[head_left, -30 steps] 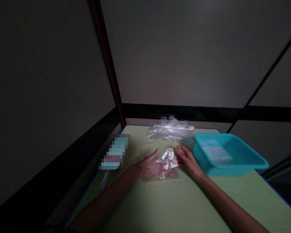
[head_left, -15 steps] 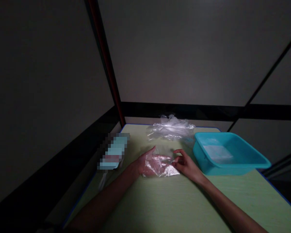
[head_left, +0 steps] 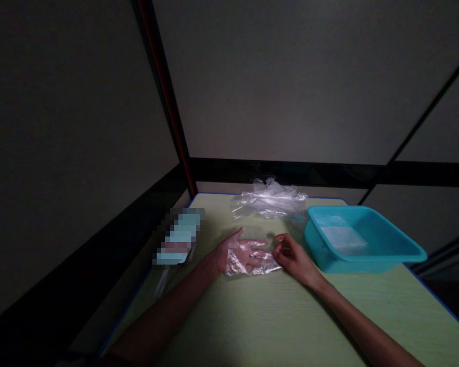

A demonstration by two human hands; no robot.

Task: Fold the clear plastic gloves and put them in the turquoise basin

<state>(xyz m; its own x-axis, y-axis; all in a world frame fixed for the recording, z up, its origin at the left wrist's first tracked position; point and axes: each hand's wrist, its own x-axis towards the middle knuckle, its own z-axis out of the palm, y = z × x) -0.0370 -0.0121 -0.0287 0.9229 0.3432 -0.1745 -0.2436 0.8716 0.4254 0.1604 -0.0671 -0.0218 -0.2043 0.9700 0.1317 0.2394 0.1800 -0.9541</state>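
A clear, crinkled plastic bag (head_left: 265, 269) lies over the palm and fingers of my left hand (head_left: 240, 253), which shows through the film. That hand is palm up, its fingers spread and its thumb raised. I cannot tell whether the fingers are inside the bag or just beneath it. At the bag's right edge, my right hand (head_left: 294, 259) pinches the film between bent fingers, close to the left fingertips. Behind both hands, a heap of clear plastic bags (head_left: 271, 200) rests near the table's far edge.
To the right stands a turquoise plastic basin (head_left: 371, 263) with a whitish flat sheet (head_left: 344, 239) inside. A blurred-out, pale blue flat object (head_left: 179, 237) is at the table's left edge. The pale green table (head_left: 260, 321) meets a wall at the back.
The film now lies flatter over my left hand, whose fingers show more clearly and look more spread. My right hand keeps its pinch at nearly the same spot.
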